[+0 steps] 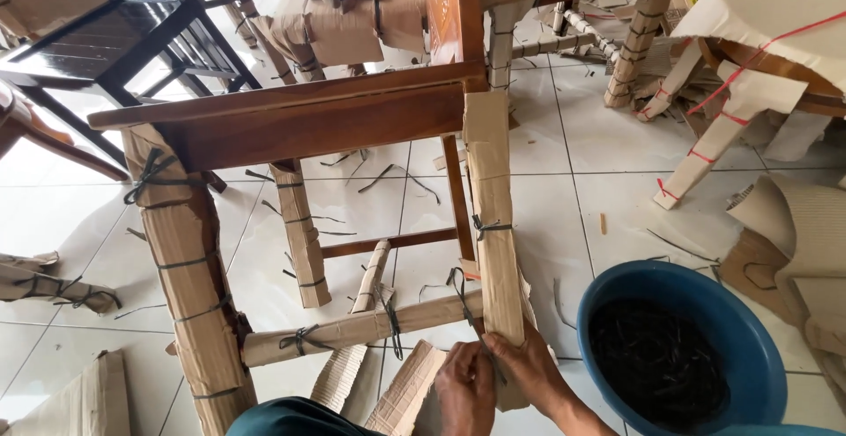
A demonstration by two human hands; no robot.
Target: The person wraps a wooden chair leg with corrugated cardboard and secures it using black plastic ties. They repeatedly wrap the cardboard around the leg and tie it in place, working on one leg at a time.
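Both hands meet low in the frame at the foot of a wooden chair's front leg, which is sheathed in corrugated cardboard wrap (492, 224). The left hand (465, 392) and the right hand (529, 370) have fingers bunched together, pinched on a thin dark tie strip (467, 308) that runs up from the knuckles and loops around the wrapped leg where the wrapped lower rail (352, 328) joins it.

The strip looks light, limp and narrow – soft enough to twist, likely a little slick, so a firm pinch near the ends, close to the leg, seems the best hold. The cardboard is stiff along its flutes but creases easily; pulling too hard would probably crush it.

The wrapped leg's long axis runs nearly upright in the picture, leaning slightly away from the person, top end under the brown seat frame (291, 119). The strip's free length points up and to the left. A blue basin (608, 304) of similar dark strips stands just to the right on the white tiled floor (608, 180)
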